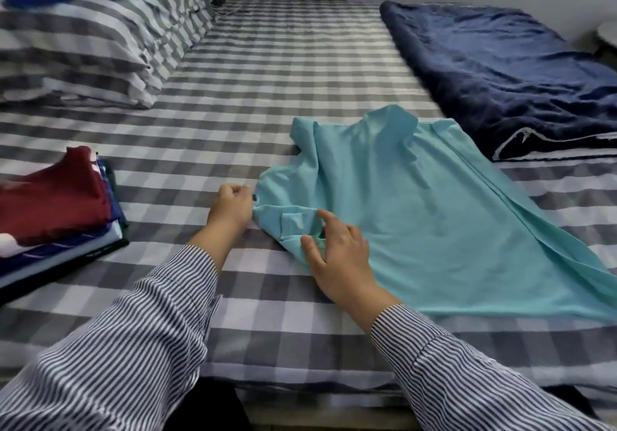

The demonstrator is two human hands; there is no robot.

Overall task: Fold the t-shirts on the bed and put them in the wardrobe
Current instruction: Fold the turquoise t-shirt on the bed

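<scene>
teal shirt flat on bed | left hand grips its edge | right hand fingers spread on fabric | folded stack left

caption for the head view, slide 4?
Left hand pinches the teal t-shirt collar, right hand open beside it; folded stack waits on bed.

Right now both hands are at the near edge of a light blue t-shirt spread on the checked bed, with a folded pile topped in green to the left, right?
Nearly. The head view shows the folded pile topped in dark red, not green. The rest holds: left hand and right hand are at the light blue t-shirt on the checked bed.
</scene>
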